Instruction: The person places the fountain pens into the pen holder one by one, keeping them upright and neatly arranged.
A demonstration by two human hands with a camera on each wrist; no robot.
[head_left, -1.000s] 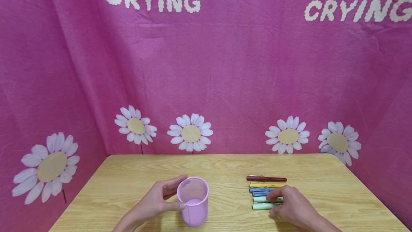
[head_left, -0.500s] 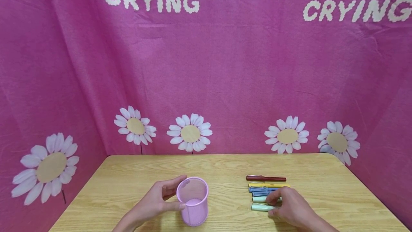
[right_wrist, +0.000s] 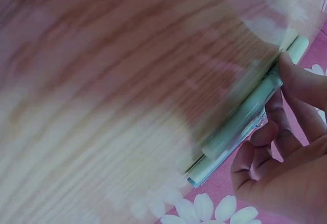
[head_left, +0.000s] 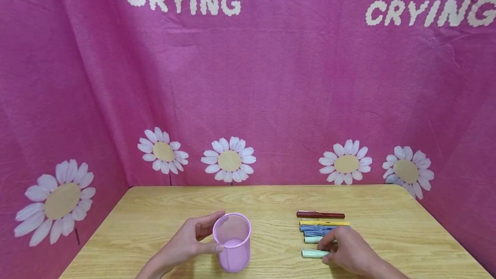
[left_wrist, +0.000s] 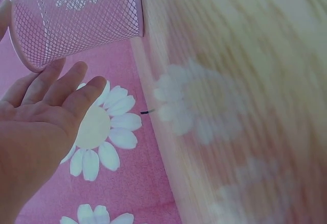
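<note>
A pink mesh pen holder [head_left: 237,258] stands upright on the wooden table, nothing visible inside. My left hand [head_left: 190,241] holds it from the left, thumb on the near side and index finger at the far rim; in the left wrist view the other fingers extend beside the mesh [left_wrist: 97,22]. My right hand [head_left: 350,249] pinches a light green capped pen [head_left: 312,253] between thumb and fingers, and its right part is hidden by the hand. In the right wrist view the green pen [right_wrist: 245,114] lies low along the table. A second light green pen [head_left: 311,240] lies just behind it.
Behind the green pens lie two blue pens [head_left: 315,228], a yellow pen [head_left: 324,223] and, farthest back, a dark red pen [head_left: 320,215], all roughly parallel. A pink curtain [head_left: 279,98] with daisies surrounds the wooden table [head_left: 178,201] at the back and sides.
My right hand has drawn the nearest green pen slightly toward me, widening the gap to the second green pen. The left hand and pen holder stay in place.
</note>
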